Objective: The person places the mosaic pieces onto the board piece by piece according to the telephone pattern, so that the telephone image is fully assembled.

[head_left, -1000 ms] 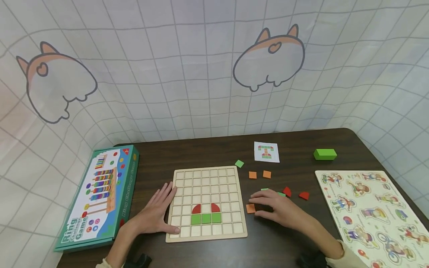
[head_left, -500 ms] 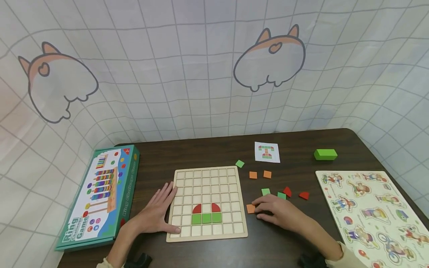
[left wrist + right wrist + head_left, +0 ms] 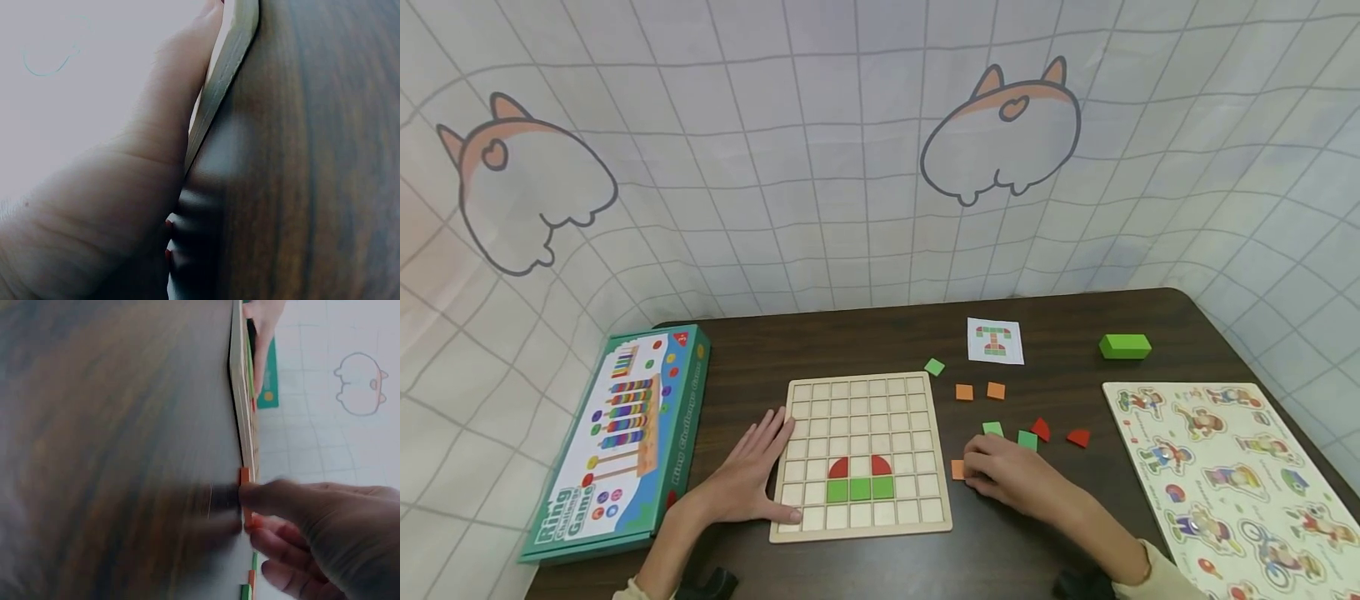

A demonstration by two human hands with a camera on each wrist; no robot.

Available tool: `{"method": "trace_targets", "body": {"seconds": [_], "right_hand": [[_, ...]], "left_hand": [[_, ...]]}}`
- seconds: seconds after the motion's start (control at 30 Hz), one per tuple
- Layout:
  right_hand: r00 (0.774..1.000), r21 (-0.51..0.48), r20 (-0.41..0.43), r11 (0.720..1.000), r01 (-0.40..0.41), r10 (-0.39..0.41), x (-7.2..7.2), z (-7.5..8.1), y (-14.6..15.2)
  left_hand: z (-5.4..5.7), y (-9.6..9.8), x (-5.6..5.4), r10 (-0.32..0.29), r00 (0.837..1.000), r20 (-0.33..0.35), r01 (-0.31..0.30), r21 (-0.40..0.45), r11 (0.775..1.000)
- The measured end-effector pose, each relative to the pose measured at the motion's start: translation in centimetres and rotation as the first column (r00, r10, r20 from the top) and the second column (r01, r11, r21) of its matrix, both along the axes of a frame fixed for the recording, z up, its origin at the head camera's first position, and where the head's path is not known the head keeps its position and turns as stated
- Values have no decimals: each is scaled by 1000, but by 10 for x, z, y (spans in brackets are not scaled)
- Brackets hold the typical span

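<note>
A wooden grid board [image 3: 861, 401] lies in front of me, with red quarter-round tiles [image 3: 838, 468] above a row of green square tiles [image 3: 860, 489]. My left hand [image 3: 748, 471] rests at the board's left edge, fingers straight, its thumb over the lower left corner. In the left wrist view that hand [image 3: 125, 162] hugs the board's side [image 3: 222, 81]. Right of the board, my right hand [image 3: 1018, 475] pinches an orange square tile [image 3: 957, 470] by its right side, low over the table. In the right wrist view, the thumb partly hides the orange tile [image 3: 244, 475].
Beyond the right hand lie loose green [image 3: 992, 428], red [image 3: 1078, 437] and orange tiles [image 3: 964, 392]. A pattern card [image 3: 995, 354] sits behind them. A green block [image 3: 1125, 347] and a picture board [image 3: 1217, 450] are at right, a game box [image 3: 617, 433] at left.
The right hand has drawn its fingers in and closed onto the orange tile, baring the green tiles behind it. The left hand stays on the board.
</note>
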State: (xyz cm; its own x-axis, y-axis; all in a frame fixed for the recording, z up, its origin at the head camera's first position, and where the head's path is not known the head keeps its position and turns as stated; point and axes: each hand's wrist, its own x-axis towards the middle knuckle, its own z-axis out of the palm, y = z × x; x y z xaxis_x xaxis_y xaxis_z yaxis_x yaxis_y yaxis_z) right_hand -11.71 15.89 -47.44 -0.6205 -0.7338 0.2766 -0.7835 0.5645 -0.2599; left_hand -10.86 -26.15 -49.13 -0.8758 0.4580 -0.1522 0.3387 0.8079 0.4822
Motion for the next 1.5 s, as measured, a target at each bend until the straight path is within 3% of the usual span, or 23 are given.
{"method": "trace_targets", "body": {"seconds": [0.23, 0.4, 0.6, 0.83, 1.13, 1.33, 1.5], "right_hand": [[995, -132, -52, 987, -91, 84, -9, 13, -22], [978, -115, -79, 972, -203, 194, -14, 26, -61], [956, -79, -59, 953, -291, 287, -21, 25, -106], [968, 59, 72, 968, -244, 240, -25, 17, -126], [965, 49, -19, 964, -261, 262, -26, 10, -129], [972, 161, -115, 970, -185, 204, -18, 13, -130], [992, 85, -23, 989, -120, 122, -15, 19, -109]], "left_hand": [[0, -3, 0, 2, 1000, -8, -2, 2, 1000], [0, -2, 1, -2, 1000, -6, 2, 4, 1000], [2, 1, 1, -7, 1000, -8, 7, 6, 1000], [3, 1, 2, -3, 1000, -4, 3, 3, 1000], [3, -1, 2, -3, 1000, 8, 2, 23, 1000], [2, -2, 2, 0, 1000, 1, 0, 16, 1000], [1, -1, 1, -4, 1000, -2, 4, 5, 1000]]}}
